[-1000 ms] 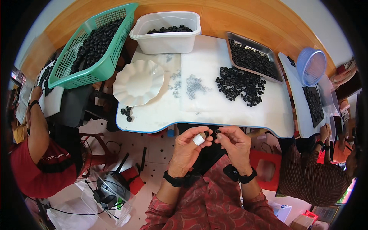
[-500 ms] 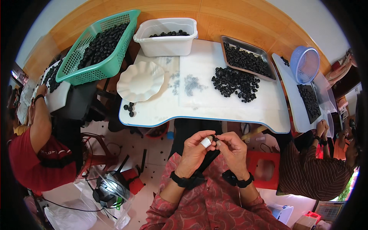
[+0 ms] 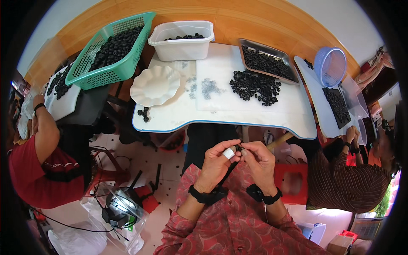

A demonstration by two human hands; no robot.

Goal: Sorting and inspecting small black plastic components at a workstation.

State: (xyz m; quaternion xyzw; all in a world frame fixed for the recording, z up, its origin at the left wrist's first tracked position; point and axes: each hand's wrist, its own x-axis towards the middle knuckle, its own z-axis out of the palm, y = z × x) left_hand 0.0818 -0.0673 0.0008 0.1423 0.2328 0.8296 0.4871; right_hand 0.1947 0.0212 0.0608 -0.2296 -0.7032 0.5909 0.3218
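My left hand (image 3: 213, 165) and my right hand (image 3: 262, 166) meet in front of the table edge, above my lap. Their fingertips pinch a small dark rounded piece (image 3: 239, 148), mostly hidden by the fingers. White tape (image 3: 228, 153) wraps a digit of the left hand. Ahead, a heap of small black ring-like parts (image 3: 255, 88) lies on the white table (image 3: 178, 117). Several black round pieces (image 3: 145, 114) sit by its left front edge, below a scalloped cream plate (image 3: 155, 86).
A metal tray (image 3: 274, 51) of black parts stands behind the heap. Farther left are a white tub (image 3: 182, 52) and a green basket (image 3: 104, 78), both holding black pieces. A blue basket (image 3: 330, 68) is on the right-hand table. People sit at both sides; a red stool (image 3: 291, 197) is nearby.
The view has shifted slightly, so the table sits a little higher and farther left. My fingers have moved slightly around the small piece, which both hands still pinch.
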